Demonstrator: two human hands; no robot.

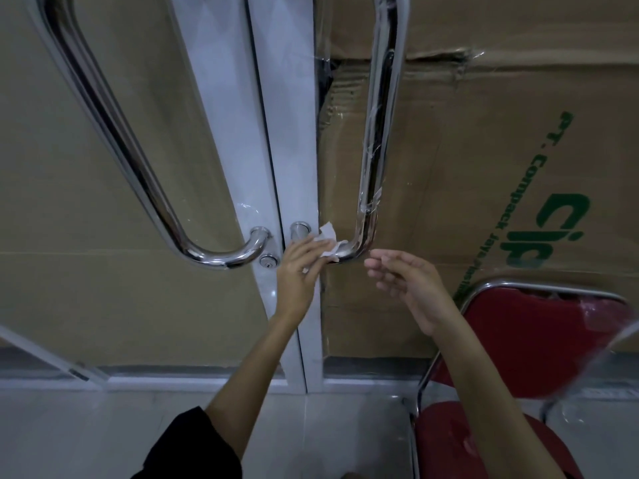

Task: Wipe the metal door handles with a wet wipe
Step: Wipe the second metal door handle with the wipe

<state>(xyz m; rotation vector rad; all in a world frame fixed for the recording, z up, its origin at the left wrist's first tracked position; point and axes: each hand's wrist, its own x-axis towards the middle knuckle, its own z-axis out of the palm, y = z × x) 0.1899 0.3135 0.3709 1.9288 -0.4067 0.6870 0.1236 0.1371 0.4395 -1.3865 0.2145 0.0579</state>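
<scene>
In the head view, the only view, 2 long polished metal handles run down from the top of the frame and curve inward to their mounts near the centre, one on each side of the seam where the 2 door leaves meet. The left handle [114,133] sweeps from the upper left to its round mount just left of centre, with a small keyhole lock [267,261] directly below that mount. The right handle [375,133] drops from the upper middle and bends left toward its own mount; loose clear plastic film clings along its shaft. The left hand [302,267], at the centre of the frame, has its fingers curled around the bottom bend of the right handle with the white wet wipe [330,243] pinched between fingers and metal, a loose corner of the wipe sticking up above the knuckles. Wrapping the bar this way probably lets the wipe reach all round the tube at once. The right hand [403,281] hovers just right of centre, below the handle's bend, fingers spread and relaxed, holding nothing and touching nothing; it looks ready to steady or take over. Behind the glass of the right leaf stands brown cardboard [484,150] with green lettering at the right edge. A red folding chair [518,340] fills the lower right corner, close beside the right forearm.
</scene>
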